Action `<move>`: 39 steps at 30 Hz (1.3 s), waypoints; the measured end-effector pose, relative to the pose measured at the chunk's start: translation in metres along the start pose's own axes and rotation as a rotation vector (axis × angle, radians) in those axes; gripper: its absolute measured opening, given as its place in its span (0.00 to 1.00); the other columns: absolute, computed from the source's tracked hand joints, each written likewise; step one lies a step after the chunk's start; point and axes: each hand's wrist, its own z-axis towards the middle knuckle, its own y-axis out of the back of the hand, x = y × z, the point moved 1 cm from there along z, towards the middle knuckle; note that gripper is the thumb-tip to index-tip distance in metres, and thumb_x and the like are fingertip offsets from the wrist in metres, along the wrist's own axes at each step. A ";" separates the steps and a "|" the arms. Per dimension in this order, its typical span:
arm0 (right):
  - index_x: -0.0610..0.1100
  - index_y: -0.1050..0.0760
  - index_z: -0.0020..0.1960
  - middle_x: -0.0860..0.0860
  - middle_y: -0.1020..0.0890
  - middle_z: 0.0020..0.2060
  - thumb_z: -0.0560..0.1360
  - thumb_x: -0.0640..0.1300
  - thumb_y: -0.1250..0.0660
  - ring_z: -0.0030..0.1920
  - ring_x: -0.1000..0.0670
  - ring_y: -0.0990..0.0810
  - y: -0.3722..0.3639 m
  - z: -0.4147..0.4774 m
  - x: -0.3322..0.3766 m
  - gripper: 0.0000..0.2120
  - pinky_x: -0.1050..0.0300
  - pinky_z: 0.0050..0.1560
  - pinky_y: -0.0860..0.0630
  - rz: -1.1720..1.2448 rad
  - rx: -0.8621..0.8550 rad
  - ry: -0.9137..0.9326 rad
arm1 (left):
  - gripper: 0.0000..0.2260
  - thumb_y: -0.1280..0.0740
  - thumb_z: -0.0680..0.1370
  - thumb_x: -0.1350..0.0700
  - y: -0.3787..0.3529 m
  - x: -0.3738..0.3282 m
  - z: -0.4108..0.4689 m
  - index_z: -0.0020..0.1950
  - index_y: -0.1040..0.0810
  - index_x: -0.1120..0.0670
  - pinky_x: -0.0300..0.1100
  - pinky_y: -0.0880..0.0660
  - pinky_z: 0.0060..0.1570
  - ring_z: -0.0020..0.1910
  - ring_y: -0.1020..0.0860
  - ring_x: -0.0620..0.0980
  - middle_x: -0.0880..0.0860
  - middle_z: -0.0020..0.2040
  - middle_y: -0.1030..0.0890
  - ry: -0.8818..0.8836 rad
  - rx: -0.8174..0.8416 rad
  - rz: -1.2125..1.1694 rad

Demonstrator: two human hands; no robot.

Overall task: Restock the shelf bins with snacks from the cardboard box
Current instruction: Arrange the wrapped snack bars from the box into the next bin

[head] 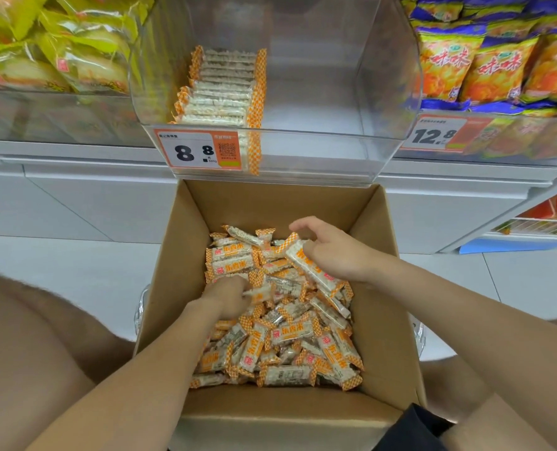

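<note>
An open cardboard box stands on the floor below the shelf, filled with several orange-and-white wrapped snack bars. My left hand is down in the pile at the left, fingers curled round a bar. My right hand holds a long snack bar near the far right of the pile, index finger lifted. Above the box, a clear plastic shelf bin holds one neat row of the same bars on its left side; the right side of the bin is bare.
A price tag reading 8.8 sits on the bin front. The bin to the left holds yellow-green packets; the one to the right holds orange-and-blue bags with a 12.8 tag. My knees flank the box on the white tiled floor.
</note>
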 end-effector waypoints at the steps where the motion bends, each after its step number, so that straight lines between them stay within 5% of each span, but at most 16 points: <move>1: 0.55 0.33 0.74 0.58 0.26 0.43 0.84 0.44 0.43 0.24 0.59 0.28 0.002 -0.002 0.004 0.20 0.62 0.28 0.30 -0.026 -0.003 0.027 | 0.16 0.35 0.85 0.49 0.012 -0.004 -0.005 0.73 0.24 0.51 0.49 0.22 0.59 0.63 0.20 0.56 0.55 0.69 0.22 0.004 0.036 -0.141; 4: 0.53 0.26 0.68 0.52 0.26 0.32 0.81 0.44 0.37 0.23 0.57 0.31 0.011 -0.008 0.016 0.16 0.60 0.28 0.32 -0.048 -0.062 0.090 | 0.12 0.30 0.83 0.48 0.055 -0.025 -0.030 0.64 0.22 0.50 0.44 0.24 0.40 0.45 0.20 0.52 0.53 0.55 0.18 -0.013 0.066 -0.454; 7: 0.52 0.25 0.59 0.48 0.21 0.35 0.76 0.42 0.30 0.29 0.55 0.26 0.021 -0.020 0.025 0.14 0.53 0.36 0.25 0.021 -0.172 0.125 | 0.09 0.31 0.83 0.53 0.091 -0.050 -0.066 0.64 0.21 0.50 0.40 0.25 0.32 0.42 0.16 0.52 0.52 0.49 0.18 -0.063 0.062 -0.708; 11: 0.51 0.28 0.63 0.38 0.19 0.52 0.75 0.34 0.25 0.38 0.45 0.15 0.030 -0.049 0.040 0.23 0.50 0.40 0.15 0.303 -0.207 0.166 | 0.13 0.39 0.86 0.61 0.124 -0.075 -0.109 0.65 0.20 0.50 0.47 0.21 0.44 0.45 0.17 0.52 0.61 0.53 0.16 -0.198 0.065 -0.851; 14: 0.50 0.20 0.59 0.42 0.15 0.50 0.74 0.37 0.21 0.43 0.43 0.14 0.035 -0.068 0.050 0.17 0.41 0.48 0.15 0.343 -0.311 0.261 | 0.11 0.38 0.87 0.57 0.147 -0.086 -0.136 0.64 0.18 0.54 0.56 0.20 0.57 0.54 0.17 0.56 0.62 0.61 0.17 -0.291 0.036 -0.943; 17: 0.53 0.16 0.49 0.51 0.13 0.41 0.68 0.52 0.17 0.39 0.49 0.16 0.045 -0.077 0.053 0.13 0.38 0.46 0.17 0.174 -0.402 0.333 | 0.12 0.28 0.82 0.49 0.171 -0.090 -0.163 0.63 0.18 0.52 0.57 0.20 0.53 0.52 0.15 0.57 0.59 0.57 0.16 -0.400 -0.127 -0.790; 19: 0.56 0.18 0.48 0.57 0.16 0.42 0.66 0.57 0.17 0.38 0.57 0.19 0.048 -0.080 0.058 0.15 0.45 0.44 0.18 -0.012 -0.452 0.387 | 0.13 0.25 0.79 0.49 0.187 -0.091 -0.180 0.63 0.17 0.47 0.58 0.19 0.55 0.54 0.16 0.56 0.51 0.57 0.15 -0.461 -0.230 -0.616; 22: 0.60 0.24 0.63 0.63 0.23 0.60 0.73 0.60 0.24 0.59 0.62 0.22 0.049 -0.089 0.073 0.21 0.55 0.60 0.23 -0.201 -0.451 0.547 | 0.16 0.23 0.78 0.47 0.209 -0.092 -0.198 0.65 0.18 0.43 0.49 0.22 0.64 0.62 0.19 0.42 0.41 0.61 0.17 -0.513 -0.310 -0.415; 24: 0.59 0.30 0.74 0.65 0.23 0.66 0.78 0.58 0.29 0.65 0.63 0.24 0.050 -0.092 0.087 0.25 0.60 0.65 0.26 -0.307 -0.339 0.653 | 0.17 0.22 0.77 0.48 0.224 -0.094 -0.206 0.65 0.18 0.43 0.41 0.26 0.66 0.64 0.21 0.37 0.39 0.61 0.17 -0.561 -0.376 -0.317; 26: 0.56 0.28 0.74 0.64 0.20 0.64 0.81 0.55 0.31 0.63 0.63 0.23 0.056 -0.087 0.098 0.22 0.64 0.62 0.27 -0.371 -0.339 0.720 | 0.18 0.22 0.76 0.49 0.238 -0.096 -0.205 0.66 0.18 0.43 0.40 0.25 0.62 0.62 0.20 0.39 0.40 0.60 0.17 -0.605 -0.482 -0.303; 31: 0.50 0.26 0.70 0.57 0.20 0.57 0.82 0.48 0.32 0.54 0.55 0.23 0.092 -0.054 0.111 0.17 0.57 0.51 0.29 -0.315 -0.692 0.638 | 0.20 0.32 0.82 0.57 0.261 -0.089 -0.172 0.74 0.29 0.48 0.43 0.24 0.60 0.59 0.22 0.43 0.46 0.62 0.21 -0.446 -0.927 -0.242; 36: 0.43 0.28 0.71 0.45 0.19 0.58 0.82 0.46 0.33 0.58 0.42 0.21 0.128 0.006 0.117 0.18 0.53 0.48 0.33 -0.468 -0.692 0.368 | 0.15 0.39 0.84 0.56 0.277 -0.095 -0.126 0.70 0.23 0.52 0.49 0.28 0.67 0.68 0.24 0.53 0.53 0.68 0.21 -0.375 -0.795 0.058; 39: 0.40 0.28 0.68 0.40 0.19 0.58 0.81 0.45 0.32 0.59 0.38 0.22 0.146 0.050 0.124 0.17 0.52 0.48 0.32 -0.585 -0.600 0.219 | 0.22 0.45 0.81 0.48 0.302 -0.102 -0.099 0.72 0.23 0.52 0.54 0.29 0.70 0.71 0.26 0.55 0.54 0.72 0.23 -0.305 -0.580 0.135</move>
